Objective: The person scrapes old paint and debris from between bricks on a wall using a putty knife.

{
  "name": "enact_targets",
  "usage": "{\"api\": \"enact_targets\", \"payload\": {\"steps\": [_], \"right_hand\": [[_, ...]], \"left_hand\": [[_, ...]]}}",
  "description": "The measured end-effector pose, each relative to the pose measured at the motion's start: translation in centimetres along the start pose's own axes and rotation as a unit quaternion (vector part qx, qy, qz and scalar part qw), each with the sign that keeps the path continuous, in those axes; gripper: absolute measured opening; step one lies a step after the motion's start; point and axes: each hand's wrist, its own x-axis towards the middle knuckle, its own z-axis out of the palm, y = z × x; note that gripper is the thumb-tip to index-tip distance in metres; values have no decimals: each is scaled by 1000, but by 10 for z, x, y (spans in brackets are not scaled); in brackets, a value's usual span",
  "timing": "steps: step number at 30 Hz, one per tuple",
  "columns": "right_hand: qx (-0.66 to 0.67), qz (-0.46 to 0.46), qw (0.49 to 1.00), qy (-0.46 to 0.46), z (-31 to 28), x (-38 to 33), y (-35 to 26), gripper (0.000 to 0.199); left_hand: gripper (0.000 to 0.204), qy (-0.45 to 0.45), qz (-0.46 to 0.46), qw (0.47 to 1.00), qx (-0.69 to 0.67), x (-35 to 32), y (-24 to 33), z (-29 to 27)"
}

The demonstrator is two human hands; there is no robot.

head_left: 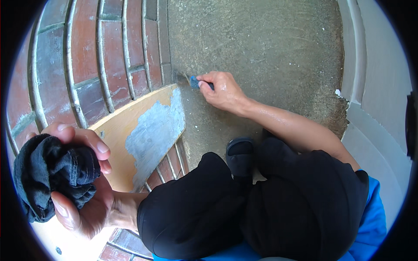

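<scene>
At the far left, my left hand (93,209) is raised with its fingers curled round a bunched black cloth (56,169). Low against the foot of the brick wall, my right hand (224,91) grips a small blue-handled tool (194,81). The tool's far end points left to where wall and floor meet. That end is thin and blurred, so its exact kind cannot be made out. Just below the tool, a wall panel (113,130) of tan paint carries a grey bare patch (154,130).
Red and grey bricks (87,52) with raised mortar lines rise on the left. Rough concrete floor (257,39) with small white flecks lies ahead. A pale wall (385,56) with a ragged lower edge stands on the right. My bent knees (196,209) and dark shoe (240,156) are close below.
</scene>
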Motion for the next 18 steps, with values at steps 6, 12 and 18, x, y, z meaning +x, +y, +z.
{"api": "enact_targets", "payload": {"steps": [6,12,18], "right_hand": [[4,12,1000,-3,-14,9,-5,27],[-6,72,995,-61,-18,15,-6,28],[165,213,963,-24,-15,11,6,28]], "left_hand": [[60,-20,0,1000,-4,-4,3,0],[61,-10,13,1000,-12,0,-1,8],[63,40,47,998,-31,0,-5,15]]}}
